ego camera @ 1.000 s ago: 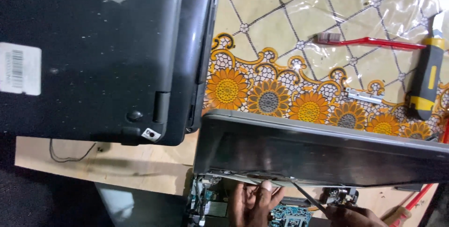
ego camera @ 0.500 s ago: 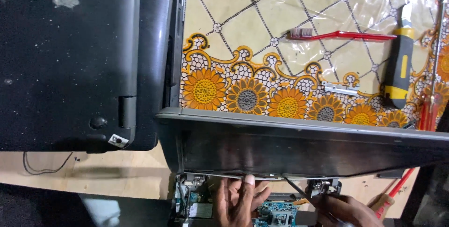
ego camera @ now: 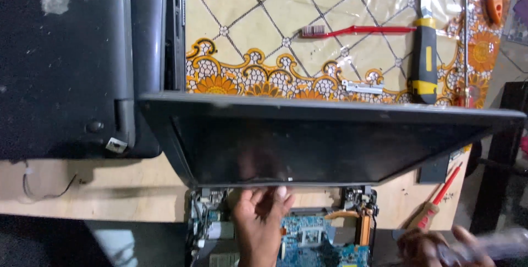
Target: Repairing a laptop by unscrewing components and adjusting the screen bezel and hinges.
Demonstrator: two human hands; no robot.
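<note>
- Patterned plastic sheeting (ego camera: 258,30), cream with a diamond grid and an orange flower border, covers the far part of a pale wooden bench (ego camera: 110,182).
- At the left lies a closed black laptop (ego camera: 66,63), underside up, with a pale patch of residue near its top.
- In the middle, an opened laptop's dark screen panel (ego camera: 324,140) stands tilted up, hiding part of the flower border.
- Below the panel, the stripped base shows a blue circuit board (ego camera: 308,242) with a copper-coloured part at its right.
- The left hand (ego camera: 258,223) rests on that base, fingers loosely spread, fingertips touching the lower edge of the panel.
- The right hand (ego camera: 440,248) sits at the bottom right, fingers curled around a blurred pale object; what it is I cannot tell.
- A yellow-and-black utility knife (ego camera: 424,61) lies on the sheeting, right of centre.
- A red toothbrush (ego camera: 352,29) lies just beside the knife.
- A red-handled screwdriver (ego camera: 434,206) lies near the right hand.
- A small metal bracket (ego camera: 360,86) lies below the toothbrush.
</note>
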